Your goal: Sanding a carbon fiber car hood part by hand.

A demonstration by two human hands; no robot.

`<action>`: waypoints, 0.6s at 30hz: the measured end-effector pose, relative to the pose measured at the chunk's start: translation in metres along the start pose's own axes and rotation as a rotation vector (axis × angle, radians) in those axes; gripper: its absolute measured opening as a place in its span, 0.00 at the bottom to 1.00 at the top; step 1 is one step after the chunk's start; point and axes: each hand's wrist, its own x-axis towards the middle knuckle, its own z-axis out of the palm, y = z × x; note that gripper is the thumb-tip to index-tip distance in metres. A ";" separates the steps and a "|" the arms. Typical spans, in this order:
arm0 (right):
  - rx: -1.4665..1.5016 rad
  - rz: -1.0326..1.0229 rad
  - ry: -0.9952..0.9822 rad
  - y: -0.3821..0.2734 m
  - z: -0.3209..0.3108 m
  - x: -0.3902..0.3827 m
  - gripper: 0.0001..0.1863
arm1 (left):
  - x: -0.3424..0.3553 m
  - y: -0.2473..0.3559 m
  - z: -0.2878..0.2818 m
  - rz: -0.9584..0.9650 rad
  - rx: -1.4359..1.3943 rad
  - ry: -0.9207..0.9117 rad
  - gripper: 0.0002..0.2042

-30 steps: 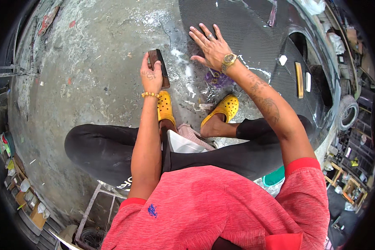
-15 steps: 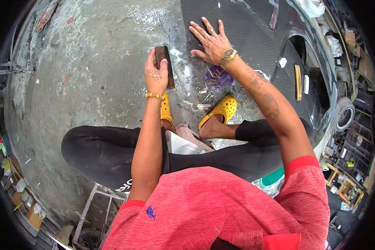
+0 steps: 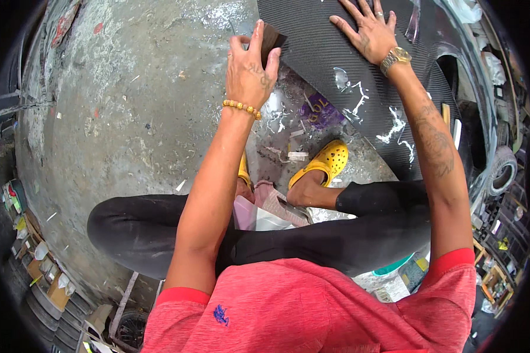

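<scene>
Item 1: block (image 3: pixel 272 39), upper centre of the frame, at the near-left edge of the ribbed panel; whether it touches the panel I cannot tell from where I stand
Handling: judged light enough for one hand, stiff, not fragile; its smooth face could turn slippery if wet; best gripped across the body, thumb on one side, fingers on the other
Appearance: dark brown, straight-sided, with a blackish edge; much of it hidden by the fingers

Item 2: ribbed panel (image 3: pixel 312 50), upper right of the frame, broad
Handling: probably stiff, awkward by its size, slick where wet; best taken by the rim
Appearance: black, finely lined, splashed with white below the centre

Left hand (image 3: pixel 251 69): upper centre, curled part way round the block, thumb and fingers bearing on it
Right hand (image 3: pixel 373 36): top right of centre, fingers spread wide, laid on the panel, nothing seen in its grasp; fingertips partly cut off by the frame
</scene>
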 end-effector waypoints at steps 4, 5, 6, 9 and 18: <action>0.006 -0.037 0.040 0.002 -0.003 -0.001 0.36 | -0.001 -0.004 -0.002 -0.038 -0.051 0.044 0.26; 0.006 -0.045 0.064 0.003 -0.003 0.000 0.36 | -0.003 -0.003 -0.001 0.000 -0.052 0.082 0.27; 0.014 -0.039 0.053 0.003 -0.003 -0.001 0.36 | -0.006 -0.002 0.000 0.038 -0.054 0.121 0.28; 0.007 -0.048 0.085 0.003 -0.001 0.001 0.36 | -0.009 0.012 -0.002 0.075 -0.011 0.143 0.31; 0.020 -0.049 0.125 0.005 0.003 0.003 0.37 | -0.004 0.009 -0.021 0.121 -0.059 0.008 0.26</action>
